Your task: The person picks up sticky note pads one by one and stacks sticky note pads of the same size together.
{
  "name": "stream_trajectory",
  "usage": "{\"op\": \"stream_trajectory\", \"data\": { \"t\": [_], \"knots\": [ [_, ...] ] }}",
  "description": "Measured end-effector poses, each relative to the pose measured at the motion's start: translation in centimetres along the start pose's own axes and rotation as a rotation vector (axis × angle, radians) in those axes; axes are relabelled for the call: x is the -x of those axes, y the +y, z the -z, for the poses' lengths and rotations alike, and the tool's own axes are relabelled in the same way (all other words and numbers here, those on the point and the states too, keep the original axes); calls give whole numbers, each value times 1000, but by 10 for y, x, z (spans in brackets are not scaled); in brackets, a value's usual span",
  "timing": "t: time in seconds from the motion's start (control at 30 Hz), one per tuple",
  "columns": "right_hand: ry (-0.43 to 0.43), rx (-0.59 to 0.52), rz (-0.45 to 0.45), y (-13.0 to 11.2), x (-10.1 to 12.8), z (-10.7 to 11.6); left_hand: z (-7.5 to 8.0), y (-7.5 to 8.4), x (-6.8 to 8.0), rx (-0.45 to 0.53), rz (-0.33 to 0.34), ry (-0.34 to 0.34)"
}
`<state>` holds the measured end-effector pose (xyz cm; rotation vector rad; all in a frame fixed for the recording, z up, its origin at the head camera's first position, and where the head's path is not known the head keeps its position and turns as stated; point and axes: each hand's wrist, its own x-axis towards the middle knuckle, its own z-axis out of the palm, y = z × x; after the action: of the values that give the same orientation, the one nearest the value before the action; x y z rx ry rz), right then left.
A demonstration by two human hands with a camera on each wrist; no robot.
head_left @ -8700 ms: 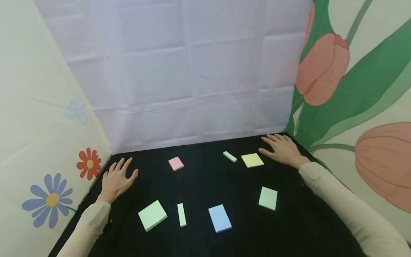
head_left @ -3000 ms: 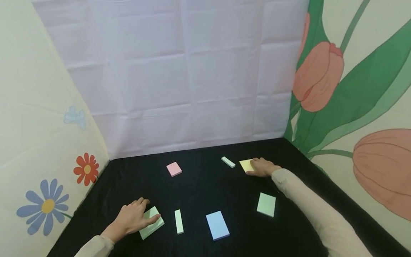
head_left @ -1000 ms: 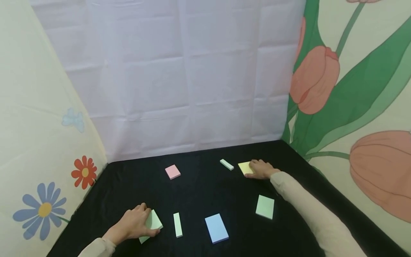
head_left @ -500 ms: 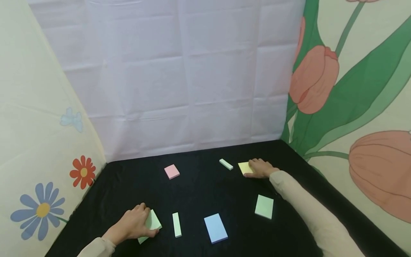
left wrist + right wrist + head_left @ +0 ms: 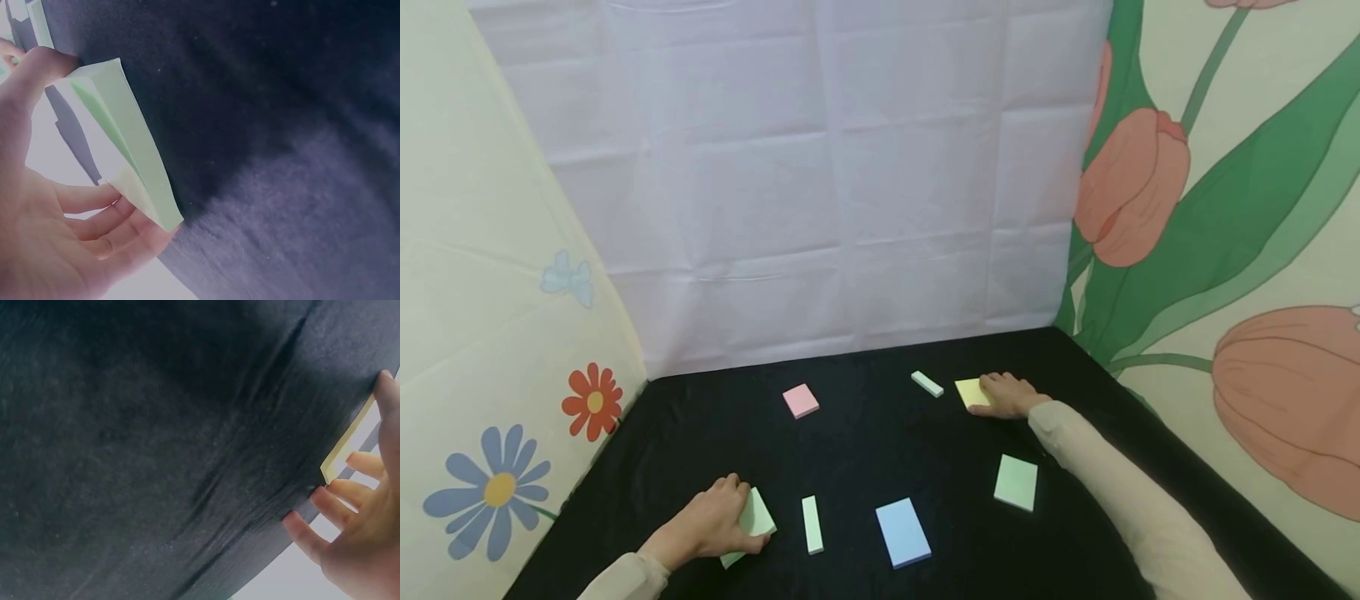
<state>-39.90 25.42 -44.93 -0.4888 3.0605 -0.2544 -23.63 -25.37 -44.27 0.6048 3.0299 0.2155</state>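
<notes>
My left hand (image 5: 706,518) grips a pale green sticky note pad (image 5: 757,517) on the black cloth at the front left. In the left wrist view, the thumb sits at one end of the green pad (image 5: 140,140) and the fingers at the other. At the back right, my right hand (image 5: 1006,396) spans a yellow sticky note pad (image 5: 969,392), covering its right part. Seen from the right wrist, the thumb and fingers hold opposite sides of the yellow pad (image 5: 342,450). Both pads seem to lie on or close to the cloth.
Between the hands lie a narrow pale green pad (image 5: 812,525), a blue pad (image 5: 903,533) and a pink pad (image 5: 801,401). Another narrow pad (image 5: 927,383) is left of the yellow one; a green pad (image 5: 1016,482) lies nearer on the right. Fabric walls enclose the table.
Both hands have come from the table's sides onto the pads, the left to the green, the right to the yellow. Over the last second they barely move; the view shifts slightly.
</notes>
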Motion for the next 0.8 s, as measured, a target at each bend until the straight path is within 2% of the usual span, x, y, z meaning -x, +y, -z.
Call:
{"op": "stream_trajectory", "data": {
  "t": [0.2, 0.6, 0.8],
  "knots": [
    [-10, 1, -7, -3, 4, 4, 0, -2, 0, -17, -59, 49],
    [-24, 19, -12, -3, 2, 2, 5, -3, 0, -7, -43, 10],
    [-28, 19, -12, -3, 3, 2, 6, -3, -2, -10, -54, 26]
  ]
}}
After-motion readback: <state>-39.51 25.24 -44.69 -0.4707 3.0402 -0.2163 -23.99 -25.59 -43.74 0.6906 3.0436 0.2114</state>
